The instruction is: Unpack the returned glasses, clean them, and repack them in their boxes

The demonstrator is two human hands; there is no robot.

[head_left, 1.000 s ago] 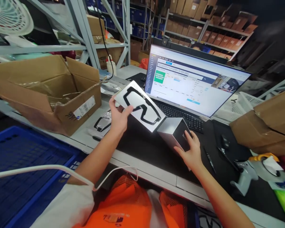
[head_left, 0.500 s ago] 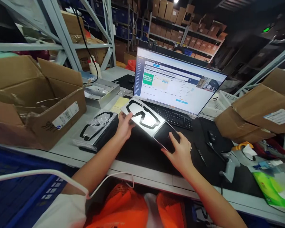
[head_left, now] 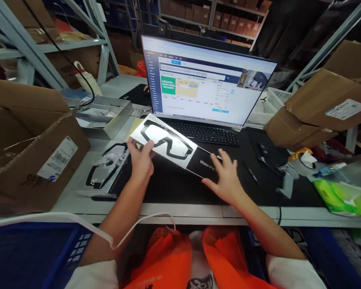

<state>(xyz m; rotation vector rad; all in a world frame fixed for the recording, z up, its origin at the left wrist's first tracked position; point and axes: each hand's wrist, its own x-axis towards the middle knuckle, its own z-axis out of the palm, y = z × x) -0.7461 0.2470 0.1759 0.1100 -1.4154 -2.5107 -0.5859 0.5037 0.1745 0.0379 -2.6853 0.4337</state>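
A long white box (head_left: 168,142) printed with a black goggle outline, its right end black with white lettering, lies tilted over the black desk mat (head_left: 180,184) in front of the keyboard (head_left: 204,134). My left hand (head_left: 140,158) grips its left end. My right hand (head_left: 224,176) holds its black right end, fingers spread along the edge. A second goggle box (head_left: 108,170), wrapped in clear plastic, lies on the table just left of my left hand.
A monitor (head_left: 204,80) stands behind the keyboard. An open cardboard box (head_left: 27,136) sits at the left, another cardboard box (head_left: 319,104) at the right. A mouse (head_left: 263,148), a pen (head_left: 252,174), a handheld scanner (head_left: 289,176) and a green packet (head_left: 343,192) lie right. A blue crate (head_left: 27,257) is below left.
The goggle box has been turned from standing up in my left hand to lying flat across the mat. My right hand shifted onto its black end. The camera tilted down and right.
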